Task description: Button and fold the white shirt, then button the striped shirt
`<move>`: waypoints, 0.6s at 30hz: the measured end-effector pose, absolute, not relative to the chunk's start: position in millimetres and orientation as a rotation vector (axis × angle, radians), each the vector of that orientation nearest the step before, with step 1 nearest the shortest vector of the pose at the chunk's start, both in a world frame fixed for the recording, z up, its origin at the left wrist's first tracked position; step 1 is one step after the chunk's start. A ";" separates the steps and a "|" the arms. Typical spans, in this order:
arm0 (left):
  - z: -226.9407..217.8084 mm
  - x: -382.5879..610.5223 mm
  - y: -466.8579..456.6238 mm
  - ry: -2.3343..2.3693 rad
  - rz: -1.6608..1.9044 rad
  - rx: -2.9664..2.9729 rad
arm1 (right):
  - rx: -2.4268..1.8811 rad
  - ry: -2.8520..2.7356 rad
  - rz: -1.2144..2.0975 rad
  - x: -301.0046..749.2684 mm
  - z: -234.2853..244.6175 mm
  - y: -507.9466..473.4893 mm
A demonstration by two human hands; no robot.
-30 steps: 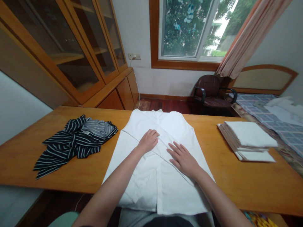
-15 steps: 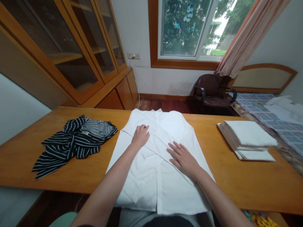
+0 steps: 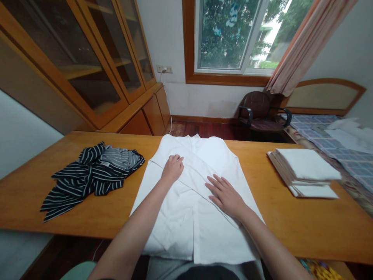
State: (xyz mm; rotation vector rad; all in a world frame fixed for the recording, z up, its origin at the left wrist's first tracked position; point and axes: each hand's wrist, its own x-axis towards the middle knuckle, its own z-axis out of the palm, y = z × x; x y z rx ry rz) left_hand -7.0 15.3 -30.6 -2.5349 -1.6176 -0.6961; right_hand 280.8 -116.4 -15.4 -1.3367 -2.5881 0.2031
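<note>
A white shirt [image 3: 201, 229] lies spread on the wooden table [image 3: 122, 210] in front of me, its sleeves folded across the body. My left hand [image 3: 172, 168] rests flat on the upper left part of the shirt, fingers stretched out and together. On the folded sleeve near the shirt's middle lies my right hand [image 3: 225, 196], palm down with fingers spread. Neither hand holds anything.
A crumpled black-and-white striped garment [image 3: 90, 173] lies on the table to the left. A stack of folded white cloths [image 3: 305, 171] sits at the right. Beyond the table are a wooden glass-door cabinet [image 3: 96, 70], a dark armchair [image 3: 260, 112], a window and a bed [image 3: 340, 144].
My left hand slid from the shirt's centre up and to the left over the fabric a second ago, then stayed still. My right hand has not moved.
</note>
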 end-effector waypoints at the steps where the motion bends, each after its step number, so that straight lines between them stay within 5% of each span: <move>1: -31.4 -7.1 15.4 -1.600 -0.712 -2.528 | -1.331 -2.586 0.209 280.9 -15.6 -116.3; 18: -36.5 -20.6 24.9 -1.975 -1.393 -2.453 | -1.340 -2.579 0.211 281.2 -15.9 -116.9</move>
